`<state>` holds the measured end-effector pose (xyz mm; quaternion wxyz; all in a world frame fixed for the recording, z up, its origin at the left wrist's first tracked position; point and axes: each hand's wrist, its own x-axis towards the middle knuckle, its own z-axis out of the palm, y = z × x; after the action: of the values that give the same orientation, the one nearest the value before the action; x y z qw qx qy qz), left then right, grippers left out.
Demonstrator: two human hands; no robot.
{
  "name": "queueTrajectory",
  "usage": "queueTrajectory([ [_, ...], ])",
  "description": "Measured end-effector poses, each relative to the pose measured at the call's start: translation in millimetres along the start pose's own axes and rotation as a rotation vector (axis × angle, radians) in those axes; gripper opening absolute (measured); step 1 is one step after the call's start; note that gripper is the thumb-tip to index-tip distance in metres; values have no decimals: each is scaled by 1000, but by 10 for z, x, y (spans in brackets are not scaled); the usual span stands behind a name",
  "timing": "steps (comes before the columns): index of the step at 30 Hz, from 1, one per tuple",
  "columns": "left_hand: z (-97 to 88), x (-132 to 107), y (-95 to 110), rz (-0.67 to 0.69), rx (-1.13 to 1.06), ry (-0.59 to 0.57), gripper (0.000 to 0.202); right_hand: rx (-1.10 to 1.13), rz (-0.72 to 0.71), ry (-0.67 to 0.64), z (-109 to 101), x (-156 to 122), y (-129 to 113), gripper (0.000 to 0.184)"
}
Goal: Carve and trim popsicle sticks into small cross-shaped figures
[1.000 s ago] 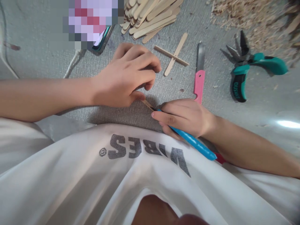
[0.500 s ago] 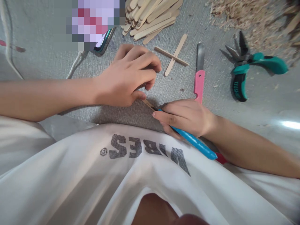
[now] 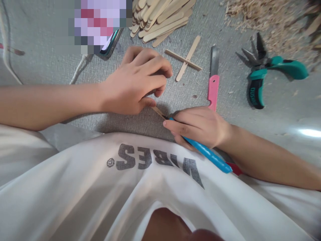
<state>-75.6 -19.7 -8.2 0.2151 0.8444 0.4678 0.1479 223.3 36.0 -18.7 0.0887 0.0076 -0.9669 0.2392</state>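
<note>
My left hand (image 3: 136,82) is closed, its fingers and thumb pressing a thin wooden stick (image 3: 158,111) down on the grey surface (image 3: 45,63). Only a short end of the stick shows between my hands. My right hand (image 3: 198,125) is wrapped round a blue-handled tool (image 3: 209,154), whose dark tip touches the end of that stick. The tool's handle runs back along my wrist toward my white shirt.
A pile of craft sticks (image 3: 160,18) lies at the top, with two sticks crossed (image 3: 185,59) below it. A pink-handled blade (image 3: 213,80) and teal pliers (image 3: 265,72) lie to the right. Wood shavings (image 3: 271,20) cover the top right. A phone (image 3: 110,42) with a white cable (image 3: 80,67) sits top left.
</note>
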Motion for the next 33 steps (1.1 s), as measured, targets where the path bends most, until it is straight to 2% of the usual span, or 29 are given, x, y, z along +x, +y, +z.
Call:
queueTrajectory([
  [2,2,-6,-34,13,0,-15,15,43,21,18,36,-4,-3,38],
  [5,8,-11,-66,9,-9,-14,26,105,67,-51,63,-9,2,44],
  [9,7,-21,-70,38,3,-16,27,122,91,-69,45,-7,7,46],
  [14,-4,-41,-76,32,-7,-40,25,29,26,-83,-10,26,-11,42],
  [18,7,-54,-102,78,0,-38,19,-31,22,44,8,39,-18,41],
  [22,23,-65,-140,116,-70,35,21,-20,28,-9,23,37,-11,34],
  [26,-7,-81,-116,157,-90,3,21,0,55,-8,58,21,-7,37],
  [30,-21,-98,-73,185,-95,17,27,-35,12,-18,54,27,-4,34],
  [33,36,-88,-151,276,-130,16,23,-108,-36,0,13,48,-4,32],
])
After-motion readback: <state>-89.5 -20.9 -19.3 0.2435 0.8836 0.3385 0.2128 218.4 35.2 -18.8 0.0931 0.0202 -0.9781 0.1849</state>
